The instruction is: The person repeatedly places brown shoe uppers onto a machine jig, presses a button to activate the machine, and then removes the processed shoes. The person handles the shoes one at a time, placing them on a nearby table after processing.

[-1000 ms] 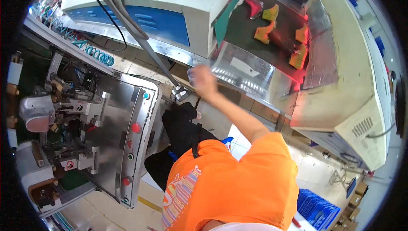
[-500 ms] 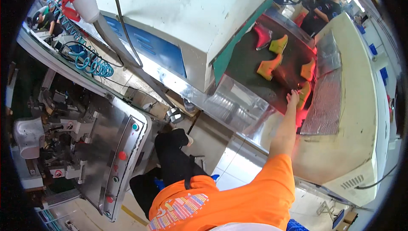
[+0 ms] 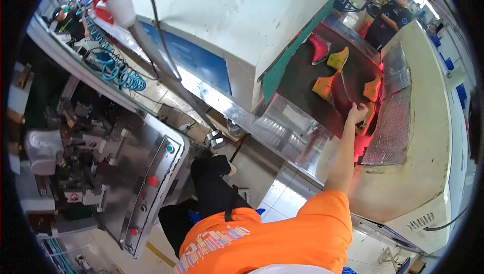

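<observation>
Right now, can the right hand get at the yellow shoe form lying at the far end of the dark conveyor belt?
Probably yes: the right hand is already over the belt, and nothing blocks the way to the far yellow form.

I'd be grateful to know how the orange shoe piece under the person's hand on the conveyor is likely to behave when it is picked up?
The orange shoe piece looks small beside the right hand closed on it, so probably light. Its moulded, upright shape, like the others on the dark belt, suggests it holds form rather than flopping. The narrow standing shape may tip if nudged.
</observation>
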`<state>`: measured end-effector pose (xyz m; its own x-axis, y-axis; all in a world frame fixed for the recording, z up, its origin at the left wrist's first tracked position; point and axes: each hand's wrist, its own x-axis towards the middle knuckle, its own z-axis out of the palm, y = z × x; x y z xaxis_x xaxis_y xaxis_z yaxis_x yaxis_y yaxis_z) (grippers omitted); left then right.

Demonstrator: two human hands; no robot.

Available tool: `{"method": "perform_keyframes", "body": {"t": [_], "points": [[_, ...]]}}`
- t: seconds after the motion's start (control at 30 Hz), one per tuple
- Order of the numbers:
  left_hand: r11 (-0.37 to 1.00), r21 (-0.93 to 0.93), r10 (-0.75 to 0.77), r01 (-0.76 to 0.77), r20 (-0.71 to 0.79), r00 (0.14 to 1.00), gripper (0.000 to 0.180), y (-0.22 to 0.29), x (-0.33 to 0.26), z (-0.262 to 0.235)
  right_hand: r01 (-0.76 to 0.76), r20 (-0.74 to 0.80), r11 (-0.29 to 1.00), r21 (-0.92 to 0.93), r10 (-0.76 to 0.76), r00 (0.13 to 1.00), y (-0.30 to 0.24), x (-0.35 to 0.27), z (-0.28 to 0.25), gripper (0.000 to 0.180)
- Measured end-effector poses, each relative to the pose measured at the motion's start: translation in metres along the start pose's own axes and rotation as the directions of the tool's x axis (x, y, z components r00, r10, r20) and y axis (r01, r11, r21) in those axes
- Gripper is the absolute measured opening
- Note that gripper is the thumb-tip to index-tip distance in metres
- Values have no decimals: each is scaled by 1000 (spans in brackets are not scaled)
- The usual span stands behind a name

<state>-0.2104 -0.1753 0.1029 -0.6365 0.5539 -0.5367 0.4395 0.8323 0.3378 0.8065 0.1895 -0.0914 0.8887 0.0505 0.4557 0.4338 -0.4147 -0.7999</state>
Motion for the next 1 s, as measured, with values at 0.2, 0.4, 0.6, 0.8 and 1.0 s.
{"method": "perform_keyframes", "body": {"t": [0.2,0.4,0.6,0.8,1.0], "points": [[993,-73,98,-88,146,984,46,-112,-22,-51,239,253,920,311,-322,912,-152,-59,-77,33],[994,-110,-2,8,55,998,43,-22,-38,-5,240,476,832,499,-495,727,-257,-115,-152,30],[928,361,60,-90,93,994,30,6,23,-26,17,710,755,656,-625,325,-363,-183,-196,23],[909,390,37,-150,283,959,37,79,0,-4,-39,621,620,783,-781,63,-434,-254,-189,22],[683,-650,352,-333,-107,930,38,109,107,-1,-41,416,415,909,-908,38,-475,-305,-201,23]]}}
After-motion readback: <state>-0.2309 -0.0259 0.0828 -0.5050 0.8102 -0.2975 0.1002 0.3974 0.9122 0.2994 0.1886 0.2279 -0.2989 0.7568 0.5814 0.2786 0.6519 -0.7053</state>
